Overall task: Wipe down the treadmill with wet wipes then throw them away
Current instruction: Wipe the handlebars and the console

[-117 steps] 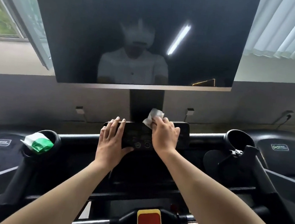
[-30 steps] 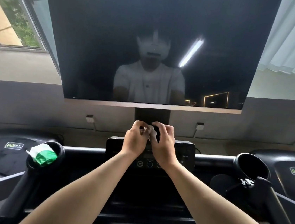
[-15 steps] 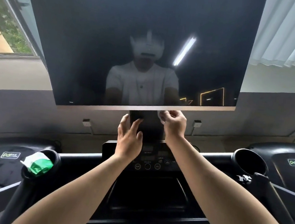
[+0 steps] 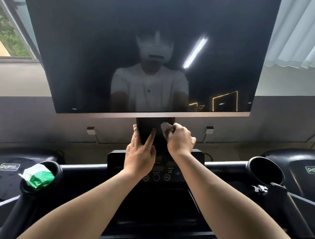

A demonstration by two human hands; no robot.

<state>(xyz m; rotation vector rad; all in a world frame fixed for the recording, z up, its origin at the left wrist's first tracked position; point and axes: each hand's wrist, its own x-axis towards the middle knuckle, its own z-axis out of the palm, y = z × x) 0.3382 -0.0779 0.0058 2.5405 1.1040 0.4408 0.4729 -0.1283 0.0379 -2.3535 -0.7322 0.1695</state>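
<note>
Beneath the big glossy black treadmill screen (image 4: 141, 48), my left hand (image 4: 139, 156) lays straight, spread fingers against the flat black support post (image 4: 145, 127). My right hand (image 4: 180, 139) curls, pinching the small crumpled white wet wipe (image 4: 164, 126) against the post's right side.

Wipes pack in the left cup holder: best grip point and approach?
Probably pinch the white end of the wipes pack, which juts over the cup holder rim, tilted left. Come from above-left: the green part sits down in the cup.
</note>
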